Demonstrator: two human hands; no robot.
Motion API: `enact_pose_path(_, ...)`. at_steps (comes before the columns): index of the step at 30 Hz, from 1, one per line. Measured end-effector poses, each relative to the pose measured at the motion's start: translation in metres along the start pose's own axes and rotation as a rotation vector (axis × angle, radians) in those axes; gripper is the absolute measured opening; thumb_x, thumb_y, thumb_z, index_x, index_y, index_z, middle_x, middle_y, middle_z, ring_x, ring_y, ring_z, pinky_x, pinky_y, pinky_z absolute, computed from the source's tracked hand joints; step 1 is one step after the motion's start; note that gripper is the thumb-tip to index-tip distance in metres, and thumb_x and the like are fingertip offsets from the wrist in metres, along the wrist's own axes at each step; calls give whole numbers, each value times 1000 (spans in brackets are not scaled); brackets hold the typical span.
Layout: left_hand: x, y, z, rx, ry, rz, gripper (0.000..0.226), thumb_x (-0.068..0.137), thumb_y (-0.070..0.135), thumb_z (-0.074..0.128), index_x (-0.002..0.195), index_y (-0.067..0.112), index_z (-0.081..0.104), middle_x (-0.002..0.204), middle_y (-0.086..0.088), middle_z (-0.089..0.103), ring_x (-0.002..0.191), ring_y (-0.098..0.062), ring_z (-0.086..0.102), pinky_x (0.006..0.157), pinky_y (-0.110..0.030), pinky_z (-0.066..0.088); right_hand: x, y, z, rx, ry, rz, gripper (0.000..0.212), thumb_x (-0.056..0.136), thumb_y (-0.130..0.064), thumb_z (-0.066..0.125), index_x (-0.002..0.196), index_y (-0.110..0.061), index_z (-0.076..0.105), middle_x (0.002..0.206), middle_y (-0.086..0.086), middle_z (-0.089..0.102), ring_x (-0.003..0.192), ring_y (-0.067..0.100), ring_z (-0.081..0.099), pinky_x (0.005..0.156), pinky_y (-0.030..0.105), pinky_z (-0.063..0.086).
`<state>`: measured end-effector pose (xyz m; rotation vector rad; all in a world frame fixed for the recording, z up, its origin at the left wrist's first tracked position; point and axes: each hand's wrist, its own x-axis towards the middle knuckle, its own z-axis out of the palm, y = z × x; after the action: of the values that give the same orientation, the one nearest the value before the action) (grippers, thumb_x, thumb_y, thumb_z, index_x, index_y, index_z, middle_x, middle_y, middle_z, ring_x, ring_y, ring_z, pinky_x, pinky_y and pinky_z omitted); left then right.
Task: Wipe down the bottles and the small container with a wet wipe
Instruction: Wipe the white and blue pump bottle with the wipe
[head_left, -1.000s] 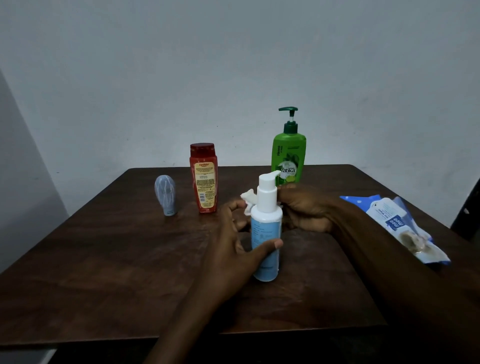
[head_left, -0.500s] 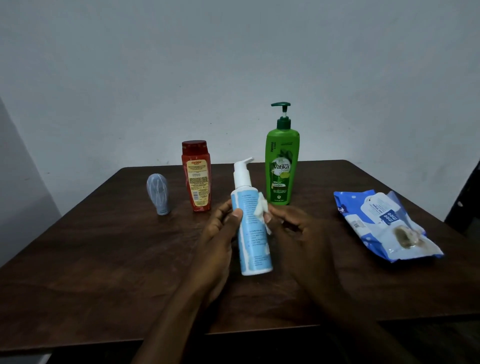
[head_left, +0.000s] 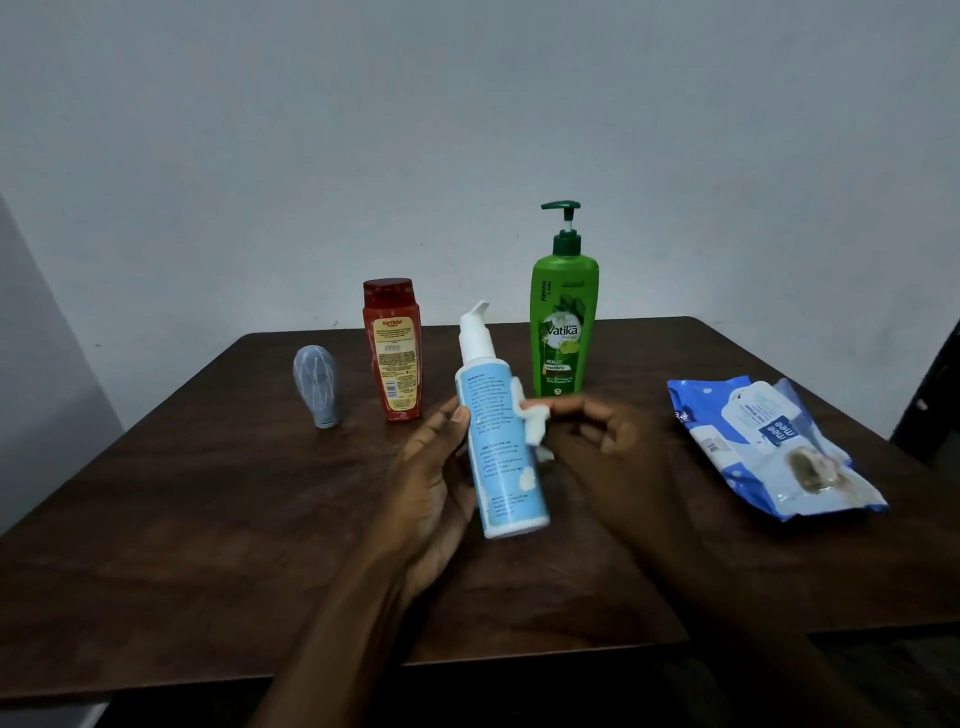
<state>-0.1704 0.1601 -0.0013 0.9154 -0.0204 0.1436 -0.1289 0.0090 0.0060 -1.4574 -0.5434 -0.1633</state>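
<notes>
Three bottles are in view, along with one small container, one wet wipe and one wipe pack.

The left hand (head_left: 431, 483) grips the light-blue plastic pump bottle with a white dispenser head (head_left: 498, 447). Its thumb lies on the printed face, and the bottle is tilted and lifted off the dark brown wooden table (head_left: 156, 519). Its small print is too fine to read.

The right hand (head_left: 608, 452) pinches a crumpled white wet wipe (head_left: 535, 421) against that bottle's right side.

Beyond the left hand stands a red plastic bottle with a red cap (head_left: 393, 353), its yellow label reading "Karthika". Further left is the small grey-blue bulb-shaped container (head_left: 317, 384).

Beyond the right hand stands a tall green pump bottle (head_left: 563, 332) marked "Vatika", "Henna" and "Shampoo".

Right of the right hand lies a blue-and-white soft wipe pack (head_left: 769, 441) marked "mee mee".
</notes>
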Motion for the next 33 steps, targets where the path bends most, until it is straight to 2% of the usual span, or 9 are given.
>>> enact_pose_path(4,2,8,3,0,-68,-10,42,88,18,54,128,7,60,108,-12,72,95,-19,71,78,-41,62,27,-10,7,-27,6,-50,24,89,3,66,98,-18,75,100,-4,77,92,10,73,72,21,57)
enact_pose_path(8,2,13,5,8,-75,-1,43,85,20,56,126,9,61,106,-9,73,93,-19,73,83,-50,58,17,-11,4,-137,-29,-148,29,93,4,61,103,-20,73,111,-1,73,103,10,70,83,24,58)
enact_pose_path(12,4,16,5,32,-3,-31,40,80,20,63,119,9,63,112,-13,75,99,-23,74,77,-47,62,-12,-11,-9,-100,-72,-82,26,90,9,62,95,-14,73,104,-4,74,96,3,71,78,14,54)
enact_pose_path(18,9,17,12,1,128,-104,20,89,19,66,105,7,63,96,-15,74,97,-29,71,77,-46,62,-44,-8,-13,-197,137,-168,33,84,10,68,92,-22,73,99,-13,75,92,-5,69,76,4,48)
enact_pose_path(21,9,13,18,-51,182,-134,23,90,21,66,108,9,60,98,-16,69,98,-29,69,77,-45,61,-49,-4,-6,-414,302,-433,31,83,0,76,104,-22,73,106,-11,72,100,4,69,85,14,52)
enact_pose_path(24,8,8,23,-86,177,-140,28,93,23,64,116,7,60,93,-17,73,81,-25,74,61,-38,64,-48,-2,-1,-615,379,-686,30,81,5,74,108,-7,74,109,3,69,102,12,67,91,23,51)
enact_pose_path(27,8,7,22,-148,169,-163,36,93,21,64,124,3,60,95,-22,75,78,-26,75,58,-37,62,-48,-6,9,-630,380,-888,15,87,-3,72,101,-3,76,103,11,70,95,22,70,84,31,54)
enact_pose_path(31,9,10,22,-193,156,-193,50,81,23,70,124,-2,61,102,-23,70,80,-29,73,57,-37,61,-51,6,8,-597,267,-930,21,97,-17,64,92,-2,79,108,4,67,99,22,68,80,38,55)
enact_pose_path(33,9,10,20,-211,151,-196,63,74,21,74,129,-4,56,110,-24,69,92,-32,72,63,-41,63,-50,12,-3,-601,259,-890,13,93,-8,67,92,-2,79,110,8,66,101,23,68,81,39,56)
